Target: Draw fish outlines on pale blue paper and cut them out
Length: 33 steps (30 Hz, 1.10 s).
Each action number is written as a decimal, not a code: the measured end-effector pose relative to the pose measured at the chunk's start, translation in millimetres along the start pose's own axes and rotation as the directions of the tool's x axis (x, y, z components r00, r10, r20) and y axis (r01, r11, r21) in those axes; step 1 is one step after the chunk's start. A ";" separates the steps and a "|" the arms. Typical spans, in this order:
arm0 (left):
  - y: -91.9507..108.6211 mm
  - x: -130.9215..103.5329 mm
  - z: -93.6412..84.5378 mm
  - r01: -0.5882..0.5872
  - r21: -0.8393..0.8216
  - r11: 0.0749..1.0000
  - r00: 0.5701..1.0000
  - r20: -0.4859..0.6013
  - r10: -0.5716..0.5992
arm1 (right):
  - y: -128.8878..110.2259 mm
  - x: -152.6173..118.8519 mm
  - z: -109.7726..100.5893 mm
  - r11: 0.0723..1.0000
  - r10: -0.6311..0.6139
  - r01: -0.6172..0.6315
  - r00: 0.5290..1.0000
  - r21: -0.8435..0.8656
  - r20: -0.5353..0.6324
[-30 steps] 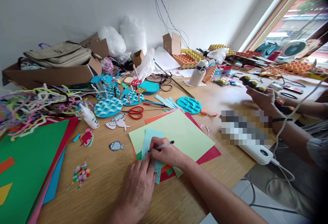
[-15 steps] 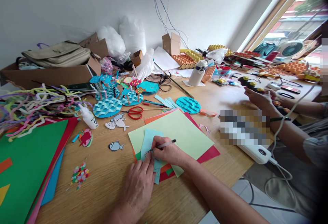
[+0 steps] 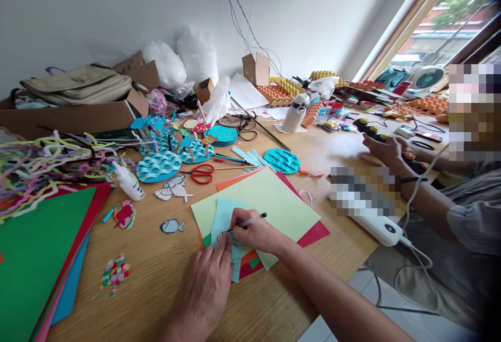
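Observation:
My right hand [image 3: 254, 230] is closed round a pen [image 3: 252, 220], its tip low over a light blue paper strip [image 3: 223, 211] where a small fish is drawn. Flat beside it, my left hand [image 3: 209, 279] presses the lower left part of the strip, fingers stretched out. Under the strip lies a pale green sheet [image 3: 282, 201] on top of red and orange sheets. A grey paper fish [image 3: 171, 226] and white fish cut-outs [image 3: 174, 189] rest on the wood to the left.
Red scissors [image 3: 201, 173], a glue bottle [image 3: 129, 181] and blue wavy discs [image 3: 158, 167] stand or lie beyond. Green card [image 3: 43, 248] covers the left side. A white power strip [image 3: 376, 227] is at the right edge, near another person's hands [image 3: 385, 151].
The view has shifted slightly to the right. My left hand's fingers have moved a little on the strip, and more of the drawn fish shows. The pen stays in my right hand.

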State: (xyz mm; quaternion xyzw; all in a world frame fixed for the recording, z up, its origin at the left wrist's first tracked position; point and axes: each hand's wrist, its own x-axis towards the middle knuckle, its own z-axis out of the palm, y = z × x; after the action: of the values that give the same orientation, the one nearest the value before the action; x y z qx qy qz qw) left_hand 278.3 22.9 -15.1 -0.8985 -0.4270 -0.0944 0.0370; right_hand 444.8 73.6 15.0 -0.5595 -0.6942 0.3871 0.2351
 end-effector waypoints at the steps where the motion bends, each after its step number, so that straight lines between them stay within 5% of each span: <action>1: -0.1 -0.1 0.2 0.004 -0.002 1.000 1.000 -0.001 -0.004 | 0.1 -0.6 -0.1 1.000 -0.004 0.004 1.000 0.001 -0.004; 17: -1.7 -0.7 4.6 -0.010 0.026 1.000 1.000 -0.005 0.010 | 2.1 -3.3 0.8 0.999 0.009 -0.007 0.999 0.047 -0.046; 23: -5.2 0.6 10.8 -0.048 0.022 0.999 0.998 -0.040 0.049 | 7.9 -2.5 1.9 0.978 0.029 -0.004 0.993 0.208 -0.118; 33: -10.8 4.9 17.1 -0.097 0.004 0.995 0.987 -0.130 0.096 | 4.4 -3.8 1.8 0.992 -0.008 0.018 0.996 0.123 -0.086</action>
State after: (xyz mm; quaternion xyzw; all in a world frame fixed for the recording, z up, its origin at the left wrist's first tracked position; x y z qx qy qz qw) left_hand 275.3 36.0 -31.0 -0.9102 -0.3796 -0.1512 0.0682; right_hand 447.0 69.8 10.8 -0.5552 -0.6618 0.4037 0.3012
